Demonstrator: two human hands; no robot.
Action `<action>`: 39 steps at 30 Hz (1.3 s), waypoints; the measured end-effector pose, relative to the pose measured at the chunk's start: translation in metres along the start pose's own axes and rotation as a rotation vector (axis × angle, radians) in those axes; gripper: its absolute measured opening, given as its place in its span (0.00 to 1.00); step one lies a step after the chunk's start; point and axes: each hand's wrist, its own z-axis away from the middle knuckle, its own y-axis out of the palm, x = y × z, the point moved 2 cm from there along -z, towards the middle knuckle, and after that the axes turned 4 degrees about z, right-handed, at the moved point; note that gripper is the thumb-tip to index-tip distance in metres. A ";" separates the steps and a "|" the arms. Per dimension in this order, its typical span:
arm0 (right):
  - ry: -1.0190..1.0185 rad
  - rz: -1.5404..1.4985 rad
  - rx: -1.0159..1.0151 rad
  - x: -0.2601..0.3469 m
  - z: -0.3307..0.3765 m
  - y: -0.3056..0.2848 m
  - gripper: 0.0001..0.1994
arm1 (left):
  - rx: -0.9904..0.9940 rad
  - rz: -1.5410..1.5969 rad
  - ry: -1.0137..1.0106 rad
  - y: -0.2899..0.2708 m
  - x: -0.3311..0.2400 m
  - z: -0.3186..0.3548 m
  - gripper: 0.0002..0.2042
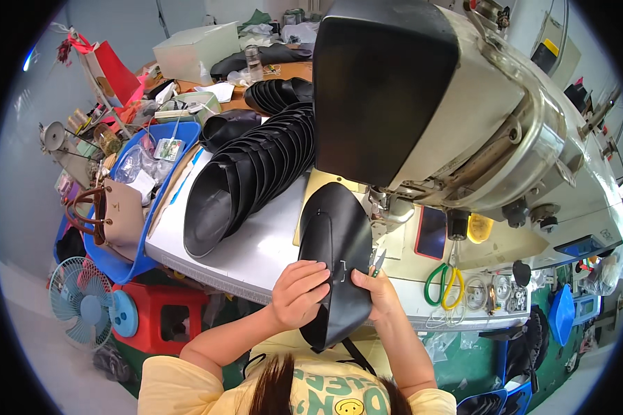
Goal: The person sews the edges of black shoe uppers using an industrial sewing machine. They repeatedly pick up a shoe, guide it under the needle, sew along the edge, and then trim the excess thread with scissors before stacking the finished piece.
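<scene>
A black leather shoe upper (336, 235) is held in front of my body, at the near edge of the sewing table. My left hand (300, 294) is closed on its left side, fingers lying over the surface. On the opposite edge, my right hand (377, 294) grips the upper with the thumb on top. Small pointed thread snips (378, 261) stick out from that same hand, blades upward. A pale bracket-shaped mark shows on the leather between the hands. Just beyond the upper's right side is the industrial sewing machine (394, 97), whose head hides part of the table.
Many nested black uppers (249, 180) form a long row at left. Right of my hands lie green-and-yellow-handled scissors (444, 285), a phone (431, 232) and clear bobbins (476, 290). A blue bin (145, 235), beige handbag (123, 214), red stool (156, 311) and fan (83, 304) stand left.
</scene>
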 end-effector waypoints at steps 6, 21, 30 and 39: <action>-0.023 -0.060 0.030 0.007 -0.011 0.007 0.20 | 0.073 -0.166 0.016 0.001 0.009 -0.017 0.17; -0.493 0.319 -0.296 0.079 0.007 -0.037 0.12 | 0.078 -0.057 0.181 0.062 0.058 -0.074 0.14; -0.578 0.272 -0.268 0.079 -0.001 -0.035 0.06 | 0.176 -0.024 0.105 0.052 0.062 -0.085 0.13; -0.574 0.286 -0.373 0.083 0.004 -0.025 0.08 | 0.176 0.022 0.046 0.056 0.060 -0.089 0.13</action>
